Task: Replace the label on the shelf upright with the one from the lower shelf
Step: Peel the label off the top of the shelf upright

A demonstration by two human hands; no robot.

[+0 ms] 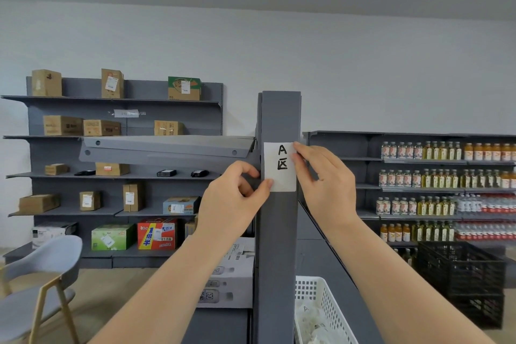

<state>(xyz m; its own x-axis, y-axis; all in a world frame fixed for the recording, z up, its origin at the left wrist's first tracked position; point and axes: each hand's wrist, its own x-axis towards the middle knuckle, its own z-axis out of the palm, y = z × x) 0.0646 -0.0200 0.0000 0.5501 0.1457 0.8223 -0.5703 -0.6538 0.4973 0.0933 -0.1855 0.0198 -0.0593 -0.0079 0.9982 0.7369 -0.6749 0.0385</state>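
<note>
Two hands (231,190) (321,176) pinch one label (280,173), one upright (279,120).

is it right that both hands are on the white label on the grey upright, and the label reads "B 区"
Not quite. The head view shows the white label on the grey upright reading "A 区", not "B 区". The rest holds: the left hand touches its lower left corner and the right hand its upper right edge.
</note>
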